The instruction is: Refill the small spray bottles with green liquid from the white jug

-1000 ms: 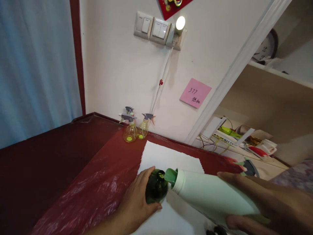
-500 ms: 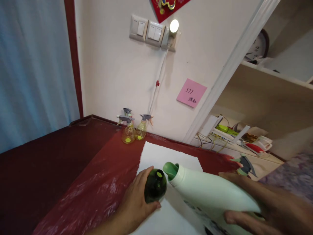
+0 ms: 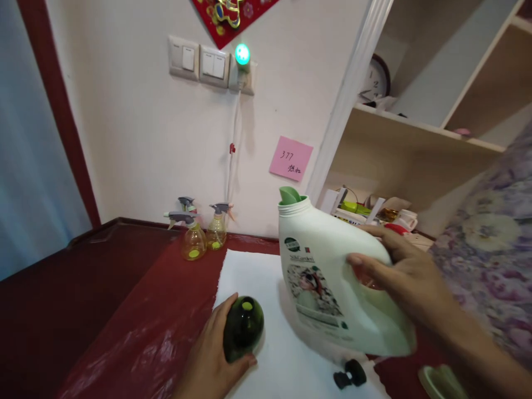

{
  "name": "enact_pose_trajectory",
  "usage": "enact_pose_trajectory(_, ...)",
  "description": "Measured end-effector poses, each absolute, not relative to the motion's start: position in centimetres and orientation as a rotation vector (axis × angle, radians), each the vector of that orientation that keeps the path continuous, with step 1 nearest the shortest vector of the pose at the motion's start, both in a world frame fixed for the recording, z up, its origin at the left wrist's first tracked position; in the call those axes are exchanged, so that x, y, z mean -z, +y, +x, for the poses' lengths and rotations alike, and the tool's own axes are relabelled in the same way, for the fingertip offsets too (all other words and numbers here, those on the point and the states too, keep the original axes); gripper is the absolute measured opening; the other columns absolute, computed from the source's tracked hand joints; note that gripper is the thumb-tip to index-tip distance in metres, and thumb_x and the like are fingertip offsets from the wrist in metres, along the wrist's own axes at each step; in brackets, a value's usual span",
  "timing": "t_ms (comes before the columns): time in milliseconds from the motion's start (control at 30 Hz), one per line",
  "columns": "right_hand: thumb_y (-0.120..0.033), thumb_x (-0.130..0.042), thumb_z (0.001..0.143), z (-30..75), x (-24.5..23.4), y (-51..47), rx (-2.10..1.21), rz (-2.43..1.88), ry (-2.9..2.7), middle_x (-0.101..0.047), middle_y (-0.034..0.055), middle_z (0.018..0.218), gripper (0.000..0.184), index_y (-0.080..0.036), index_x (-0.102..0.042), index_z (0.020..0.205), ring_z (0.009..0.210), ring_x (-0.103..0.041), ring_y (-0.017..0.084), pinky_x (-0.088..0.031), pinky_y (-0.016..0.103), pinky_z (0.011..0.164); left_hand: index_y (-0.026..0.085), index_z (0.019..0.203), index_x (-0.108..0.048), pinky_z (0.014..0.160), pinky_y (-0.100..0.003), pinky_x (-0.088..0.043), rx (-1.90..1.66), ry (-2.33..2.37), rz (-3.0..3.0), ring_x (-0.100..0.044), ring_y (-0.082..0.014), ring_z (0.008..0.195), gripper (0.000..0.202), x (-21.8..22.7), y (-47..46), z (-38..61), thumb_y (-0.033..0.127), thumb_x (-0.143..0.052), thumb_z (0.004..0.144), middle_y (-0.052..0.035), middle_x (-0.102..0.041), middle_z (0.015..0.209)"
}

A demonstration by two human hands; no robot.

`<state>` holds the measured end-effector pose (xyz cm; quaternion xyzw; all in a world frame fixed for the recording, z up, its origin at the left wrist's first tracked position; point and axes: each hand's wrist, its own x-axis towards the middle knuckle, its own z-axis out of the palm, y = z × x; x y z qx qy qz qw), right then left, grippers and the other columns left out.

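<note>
My left hand (image 3: 216,346) is wrapped round a dark green bottle (image 3: 244,327) with an open neck, which stands over the white paper (image 3: 274,360). In my right hand (image 3: 399,271) is a large pale green detergent jug (image 3: 320,282), gripped by its handle and nearly upright. Its cap is off and a green pouring spout (image 3: 291,195) shows at the mouth. A gap separates the jug from the bottle. Below the jug lies a small black object (image 3: 349,374) on the paper; its kind I cannot make out.
Yellow spray bottles (image 3: 194,241) with grey trigger heads stand by the wall at the back left. Red plastic sheeting (image 3: 137,310) covers part of the dark table. A pale green cap-like object (image 3: 443,381) lies at lower right. Shelves (image 3: 415,124) hold a clock and clutter.
The jug has gone from tilted beside the bottle's neck to nearly upright, its spout lifted away. The black object and cap-like object have come into view. The plug light turned from white to green.
</note>
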<state>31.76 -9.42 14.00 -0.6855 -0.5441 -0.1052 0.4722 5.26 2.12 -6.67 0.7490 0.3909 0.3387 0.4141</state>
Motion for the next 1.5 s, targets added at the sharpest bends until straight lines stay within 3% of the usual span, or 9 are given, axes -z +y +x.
enact_pose_trajectory(167,-0.051,-0.084,0.064,33.0,-8.1,-5.0,0.003,-1.429,-0.982,-0.073,0.0062,0.108,0.056,-0.023,-0.07,0.11,0.096,-0.067,0.028,-0.055,0.041,0.083,0.025,0.148,-0.031,0.119,-0.057,-0.031,-0.837,1.005,1.931,-0.043,-0.0339,0.141,0.09,7.3,2.6,5.3,0.021,-0.072,0.067,-0.0149,-0.044,0.153)
enact_pose_trajectory(567,-0.054,-0.077,0.073,34.9,0.4,1.3,-0.025,-1.328,-0.81,-0.069,0.0105,0.115,0.062,-0.018,-0.061,0.121,0.1,-0.064,0.028,-0.053,0.042,0.088,0.024,0.143,-0.037,0.111,-0.057,-0.042,-1.041,1.018,1.993,-0.053,-0.0376,0.132,0.082,9.1,3.5,5.8,0.032,-0.066,0.067,-0.0136,-0.055,0.143)
enact_pose_trajectory(833,-0.055,-0.059,0.088,36.8,-0.6,-2.7,-0.076,-1.524,-1.063,-0.068,0.0112,0.123,0.059,-0.021,-0.057,0.136,0.11,-0.062,0.028,-0.05,0.042,0.093,0.025,0.144,-0.036,0.111,-0.059,-0.042,-1.04,1.002,1.998,-0.054,-0.0382,0.13,0.079,8.7,3.5,5.9,0.047,-0.067,0.075,-0.0149,-0.053,0.143)
enact_pose_trajectory(933,-0.046,-0.061,0.087,38.1,-1.9,-7.6,-0.155,-1.694,-1.231,-0.071,0.0091,0.11,0.041,-0.022,-0.07,0.119,0.103,-0.063,0.027,-0.048,0.043,0.092,0.025,0.144,-0.037,0.11,-0.059,-0.042,-1.013,1.038,1.985,-0.055,-0.0387,0.129,0.08,8.5,3.6,5.9,0.046,-0.068,0.073,-0.0145,-0.054,0.142)
enact_pose_trajectory(1000,-0.033,-0.07,0.077,38.3,-2.2,-11.1,-0.304,-1.801,-1.393,-0.074,0.0051,0.097,0.024,-0.025,-0.077,0.099,0.091,-0.066,0.025,-0.05,0.04,0.085,0.024,0.144,-0.037,0.109,-0.06,-0.043,-0.994,1.047,1.99,-0.055,-0.0386,0.129,0.081,8.3,3.7,5.8,0.046,-0.069,0.073,-0.0144,-0.055,0.143)
enact_pose_trajectory(1100,-0.008,-0.068,0.06,37.4,-1.3,-15.0,-0.455,-1.939,-1.561,-0.075,0.0032,0.104,0.049,-0.032,-0.078,0.101,0.101,-0.065,0.03,-0.046,0.045,0.09,0.023,0.143,-0.038,0.108,-0.059,-0.045,-0.957,1.044,2.013,-0.056,-0.0383,0.128,0.084,8.1,3.6,5.7,0.047,-0.072,0.071,-0.0151,-0.056,0.142)
enact_pose_trajectory(1200,0.001,-0.056,0.061,35.9,0.6,-16.6,-0.42,-2.146,-1.781,-0.072,0.0027,0.12,0.067,-0.035,-0.073,0.114,0.114,-0.061,0.03,-0.039,0.048,0.096,0.024,0.144,-0.038,0.109,-0.058,-0.044,-0.989,1.056,2.005,-0.056,-0.0375,0.128,0.083,7.8,3.3,5.7,0.043,-0.072,0.071,-0.0138,-0.057,0.14)
enact_pose_trajectory(1367,-0.001,-0.05,0.076,34.8,2.0,-16.5,-0.304,-2.385,-1.855,-0.071,0.0065,0.107,0.044,-0.027,-0.072,0.105,0.098,-0.063,0.029,-0.042,0.047,0.086,0.023,0.145,-0.033,0.112,-0.061,-0.039,-0.897,1.035,1.985,-0.051,-0.0369,0.133,0.085,7.2,3.1,5.5,0.039,-0.073,0.072,-0.016,-0.051,0.144)
enact_pose_trajectory(1500,-0.019,-0.058,0.088,34.2,-0.9,-16.1,-0.251,-2.122,-1.718,-0.071,0.0069,0.109,0.031,-0.029,-0.069,0.115,0.104,-0.061,0.03,-0.045,0.048,0.088,0.021,0.146,-0.031,0.114,-0.062,-0.035,-0.866,0.995,1.956,-0.048,-0.0369,0.136,0.086,6.8,3.0,5.3,0.037,-0.073,0.073,-0.0186,-0.047,0.148)
